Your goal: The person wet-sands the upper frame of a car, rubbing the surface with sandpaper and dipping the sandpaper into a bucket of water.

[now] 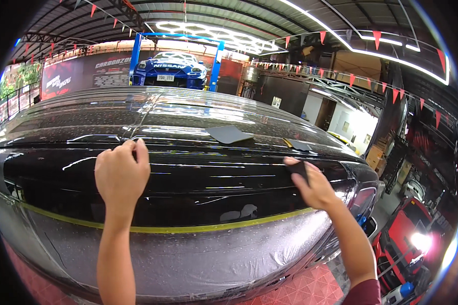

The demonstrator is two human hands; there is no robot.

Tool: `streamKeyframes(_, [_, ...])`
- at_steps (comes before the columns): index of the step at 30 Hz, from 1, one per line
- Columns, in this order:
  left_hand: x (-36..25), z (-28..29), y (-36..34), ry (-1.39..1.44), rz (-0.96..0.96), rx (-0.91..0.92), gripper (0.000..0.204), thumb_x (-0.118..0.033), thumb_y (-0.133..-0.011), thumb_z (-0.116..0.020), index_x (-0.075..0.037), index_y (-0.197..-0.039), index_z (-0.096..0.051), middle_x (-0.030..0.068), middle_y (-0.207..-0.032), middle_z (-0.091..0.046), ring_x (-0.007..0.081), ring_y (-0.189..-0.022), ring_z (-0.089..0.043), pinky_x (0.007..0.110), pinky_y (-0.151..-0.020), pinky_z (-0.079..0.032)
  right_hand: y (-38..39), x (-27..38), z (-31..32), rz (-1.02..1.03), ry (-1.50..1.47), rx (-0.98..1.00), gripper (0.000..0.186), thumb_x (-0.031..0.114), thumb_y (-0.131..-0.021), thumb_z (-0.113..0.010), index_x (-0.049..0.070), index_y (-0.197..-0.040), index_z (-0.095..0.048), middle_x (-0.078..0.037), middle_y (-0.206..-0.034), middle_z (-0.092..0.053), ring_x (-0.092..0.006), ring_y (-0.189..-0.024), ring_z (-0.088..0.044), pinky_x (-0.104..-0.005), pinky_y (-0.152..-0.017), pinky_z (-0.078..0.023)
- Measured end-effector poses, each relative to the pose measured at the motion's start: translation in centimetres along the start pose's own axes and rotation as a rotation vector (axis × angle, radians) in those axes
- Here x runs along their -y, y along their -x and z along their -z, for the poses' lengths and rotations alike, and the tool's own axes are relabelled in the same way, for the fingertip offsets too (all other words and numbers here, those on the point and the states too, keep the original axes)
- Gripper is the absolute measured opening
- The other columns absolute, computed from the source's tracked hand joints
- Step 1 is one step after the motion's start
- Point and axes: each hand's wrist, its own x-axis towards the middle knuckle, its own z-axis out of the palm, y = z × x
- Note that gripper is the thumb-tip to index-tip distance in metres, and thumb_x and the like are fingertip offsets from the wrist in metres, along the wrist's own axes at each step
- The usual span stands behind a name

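In front of me is a dark vehicle; its glossy black upper side panel [188, 178] sits below a wet-looking, speckled roof [183, 114]. My left hand [121, 173] rests at the roof edge, fingers curled over it, their tips hidden. Against the panel's right part, my right hand [315, 187] grips a small dark pad [299, 172] that looks like sandpaper. A grey sandpaper sheet [230, 134] lies on the roof between the hands. Farther right, near my right hand, a smaller grey piece [298, 145] lies beside something yellowish.
Yellow-green masking tape [168, 230] runs along the panel's lower edge, with clear plastic film [188, 259] hanging below. Red tiles [310, 287] cover the floor. A red car [404, 234] stands at right; a blue car [170, 70] is between blue lift posts behind.
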Motion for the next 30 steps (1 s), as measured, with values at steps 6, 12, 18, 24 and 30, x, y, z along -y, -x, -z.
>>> streamKeyframes(6, [-0.2, -0.9, -0.3, 0.022, -0.037, 0.024, 0.039, -0.031, -0.104, -0.057, -0.004, -0.087, -0.079, 0.018, -0.074, -0.074, 0.0369, -0.074, -0.072, 0.043, -0.091, -0.053, -6.9, 12.3, -5.4, 0.409, -0.111, 0.09, 0.051, 0.022, -0.106, -0.057, -0.009, -0.146, -0.048, -0.03, -0.152, -0.054, -0.0438, -0.146, -0.049, -0.0502, -0.128, -0.032])
streamKeyframes(12, [2.8, -0.5, -0.4, 0.086, -0.11, -0.029, 0.039, -0.028, -0.103, -0.057, -0.004, -0.078, -0.074, 0.0204, -0.069, -0.07, 0.0433, -0.07, -0.07, 0.054, -0.073, -0.054, -8.4, 14.8, -5.5, 0.268, -0.096, 0.194, 0.052, 0.024, -0.107, -0.057, -0.002, -0.15, -0.048, -0.029, -0.152, -0.055, -0.0431, -0.144, -0.051, -0.0504, -0.127, -0.034])
streamKeyframes(18, [1.3, -0.3, -0.8, 0.396, 0.025, -0.088, 0.044, -0.03, -0.11, -0.046, -0.004, -0.092, -0.078, 0.0119, -0.065, -0.07, 0.0372, -0.072, -0.069, 0.049, -0.118, -0.041, -2.3, 5.5, -1.0, 0.148, 0.12, 0.149, 0.058, 0.025, -0.103, -0.061, 0.0, -0.153, -0.045, -0.022, -0.159, -0.051, -0.0399, -0.15, -0.047, -0.0535, -0.132, -0.022])
streamKeyframes(24, [4.2, -0.3, -3.1, 1.086, 0.237, -0.047, 0.042, -0.028, -0.112, -0.051, 0.003, -0.097, -0.076, 0.0127, -0.084, -0.078, 0.0208, -0.083, -0.073, 0.037, -0.095, -0.054, -13.7, 25.7, -10.8, 0.665, 0.017, 0.127, 0.063, 0.037, -0.108, -0.058, -0.007, -0.151, -0.044, -0.027, -0.155, -0.052, -0.039, -0.148, -0.048, -0.055, -0.13, -0.028])
streamKeyframes(30, [20.3, 3.8, -7.2, 0.443, 0.049, -0.138, 0.045, -0.033, -0.107, -0.055, 0.002, -0.082, -0.069, 0.0227, -0.073, -0.067, 0.0448, -0.074, -0.069, 0.051, -0.069, -0.051, -9.7, 21.0, -8.7, 0.653, 0.259, 0.153, 0.07, 0.029, -0.106, -0.062, 0.003, -0.164, -0.033, -0.018, -0.169, -0.038, -0.0355, -0.154, -0.042, -0.0555, -0.13, -0.028])
